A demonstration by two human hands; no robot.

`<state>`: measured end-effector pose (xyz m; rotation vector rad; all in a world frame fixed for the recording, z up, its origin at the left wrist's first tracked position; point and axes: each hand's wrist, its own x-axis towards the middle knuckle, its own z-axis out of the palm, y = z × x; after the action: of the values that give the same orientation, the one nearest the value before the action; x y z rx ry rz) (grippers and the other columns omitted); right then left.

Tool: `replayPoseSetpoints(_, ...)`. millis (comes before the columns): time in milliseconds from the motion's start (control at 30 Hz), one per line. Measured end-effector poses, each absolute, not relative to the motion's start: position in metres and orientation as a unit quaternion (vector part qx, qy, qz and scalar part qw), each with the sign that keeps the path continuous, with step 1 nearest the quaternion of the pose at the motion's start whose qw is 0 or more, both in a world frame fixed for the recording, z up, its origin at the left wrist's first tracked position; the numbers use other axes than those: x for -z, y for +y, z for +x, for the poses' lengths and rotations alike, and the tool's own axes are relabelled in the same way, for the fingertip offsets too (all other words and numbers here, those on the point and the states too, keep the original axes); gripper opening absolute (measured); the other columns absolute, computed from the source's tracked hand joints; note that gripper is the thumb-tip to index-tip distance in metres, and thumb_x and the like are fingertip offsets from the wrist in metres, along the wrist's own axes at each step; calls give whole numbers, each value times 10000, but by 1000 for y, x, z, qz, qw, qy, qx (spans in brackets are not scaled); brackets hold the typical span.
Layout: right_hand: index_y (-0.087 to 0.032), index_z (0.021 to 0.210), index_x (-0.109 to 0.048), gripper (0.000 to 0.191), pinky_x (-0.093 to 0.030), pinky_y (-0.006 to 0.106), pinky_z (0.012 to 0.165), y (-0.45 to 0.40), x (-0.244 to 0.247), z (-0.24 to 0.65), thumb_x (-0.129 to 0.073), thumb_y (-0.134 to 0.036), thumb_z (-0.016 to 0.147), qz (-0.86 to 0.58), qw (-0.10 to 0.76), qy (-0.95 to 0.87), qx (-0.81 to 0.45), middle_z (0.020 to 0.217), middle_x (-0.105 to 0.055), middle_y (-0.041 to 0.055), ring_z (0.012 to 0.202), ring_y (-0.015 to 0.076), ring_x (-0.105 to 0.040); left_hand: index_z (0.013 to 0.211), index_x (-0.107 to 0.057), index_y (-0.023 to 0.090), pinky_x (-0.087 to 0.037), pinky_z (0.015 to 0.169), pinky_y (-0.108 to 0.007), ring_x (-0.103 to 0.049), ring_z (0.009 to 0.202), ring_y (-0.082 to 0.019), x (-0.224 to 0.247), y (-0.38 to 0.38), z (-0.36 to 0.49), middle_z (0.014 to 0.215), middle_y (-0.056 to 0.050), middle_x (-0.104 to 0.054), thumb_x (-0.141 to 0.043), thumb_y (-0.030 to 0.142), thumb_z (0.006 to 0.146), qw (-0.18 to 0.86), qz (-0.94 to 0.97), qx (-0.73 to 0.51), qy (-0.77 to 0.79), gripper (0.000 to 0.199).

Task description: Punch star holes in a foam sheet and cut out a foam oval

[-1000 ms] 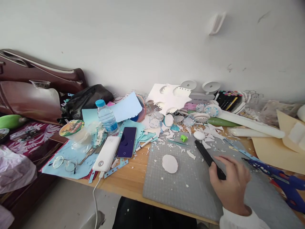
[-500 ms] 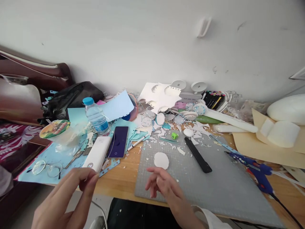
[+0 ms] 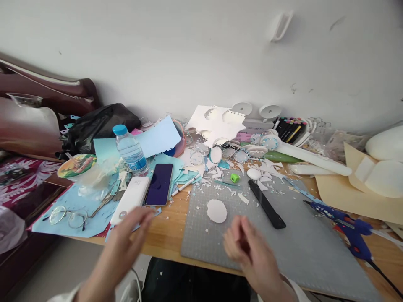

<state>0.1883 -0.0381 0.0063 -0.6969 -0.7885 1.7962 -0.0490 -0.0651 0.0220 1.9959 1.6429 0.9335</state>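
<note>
My left hand [image 3: 126, 243] hangs blurred over the table's front edge, just below the white power bank [image 3: 130, 199]; whether its fingers hold anything is smeared by motion. My right hand [image 3: 252, 251] hovers above the grey cutting mat [image 3: 201, 241], fingers curled together, their contents hidden. A white paper disc [image 3: 217, 211] lies flat on the mat, up and left of my right hand. Behind it are a small green cube [image 3: 234, 178] and a black cutter [image 3: 267, 204]. A dark phone [image 3: 159, 184] rests beside the power bank.
Paper scraps and decorated white discs pile up at the back. A water bottle [image 3: 131, 151], glasses [image 3: 68, 217] and a black bag [image 3: 100, 128] occupy the left. On the right are a blue glue gun [image 3: 346, 226] and brown paper [image 3: 355, 197].
My left hand has moved right. My right hand has shifted right, away from the white disc, and its fingers have curled in. The view has shifted slightly.
</note>
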Motion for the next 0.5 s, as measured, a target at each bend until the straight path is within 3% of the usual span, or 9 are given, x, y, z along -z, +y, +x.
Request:
replayPoseSetpoints(133, -198, 627, -467, 443, -189, 200, 408, -47, 9, 240, -499, -529, 920, -345, 528, -236, -739, 412, -205, -108, 396, 59, -100, 1063, -586, 211, -478, 934, -333, -613, 1065, -241, -15, -15, -123, 1131, -85, -660, -416, 386, 909, 104, 645, -301, 694, 288)
replayPoseSetpoints(233, -196, 615, -460, 467, -200, 196, 398, -53, 25, 271, -534, -572, 882, -425, 545, -203, -693, 416, -226, -101, 404, 59, -107, 1124, -548, 161, -483, 914, -338, -626, 1055, -255, -4, 9, -163, 1188, -124, -643, -383, 342, 874, 112, 618, -192, 754, 350)
replayPoseSetpoints(333, -194, 619, -475, 455, -199, 191, 388, -56, 40, 287, -599, -573, 837, -476, 563, -192, -648, 418, -264, -92, 400, 56, -141, 1057, -581, 131, -456, 920, -390, -619, 1034, -294, 1, 19, -182, 1122, -169, -666, -365, 319, 860, 46, 637, -83, 765, 348)
replayPoseSetpoints(500, -188, 605, -484, 440, -196, 192, 390, -55, 51, 285, -613, -533, 845, -479, 602, -182, -613, 410, -278, -87, 397, 53, -159, 945, -621, 150, -464, 757, -333, -648, 887, -271, -5, 24, -185, 978, -132, -676, -334, 330, 890, 36, 646, 20, 762, 344)
